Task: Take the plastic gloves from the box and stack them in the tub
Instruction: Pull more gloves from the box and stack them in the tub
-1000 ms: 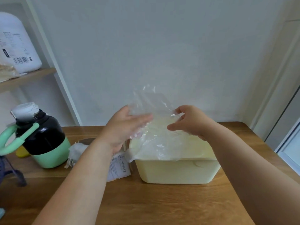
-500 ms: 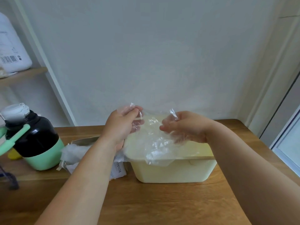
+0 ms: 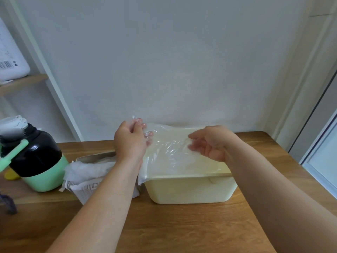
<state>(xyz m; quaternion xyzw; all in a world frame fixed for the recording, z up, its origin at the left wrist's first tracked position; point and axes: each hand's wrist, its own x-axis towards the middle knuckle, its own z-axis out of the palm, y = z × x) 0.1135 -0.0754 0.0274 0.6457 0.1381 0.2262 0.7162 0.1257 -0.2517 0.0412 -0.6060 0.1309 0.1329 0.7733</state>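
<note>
Clear plastic film is what the person is dealing with: a single glove (image 3: 169, 152) is hanging spread over the open top of the pale yellow tub (image 3: 189, 190), which is sitting toward the back edge of the wooden table (image 3: 164, 225), roughly midway along it. The left hand (image 3: 130, 141) is pinching the glove's upper left corner, its fingertips showing pink through the film. The right hand (image 3: 211, 143) is hovering at the glove's right edge with thumb and fingers loosely curled; whether it is gripping the film or only brushing it, I cannot tell. One lower corner of the glove is drooping over the tub's left rim. The box (image 3: 94, 157) is lying just beside the tub's left side, with a crumpled white heap (image 3: 85, 168) of more gloves spilling from its open end, and a black and green bottle (image 3: 36, 157) is standing near the table's left edge. To my eye the glove is handling as almost weightless, limp and crinkly, likely to cling to skin, slip between fingers and drift on any draught. Taking it by two corners of one edge and keeping it lightly taut looks like the way to lay it flat; tugging hard is risking a stretch or a tear.
</note>
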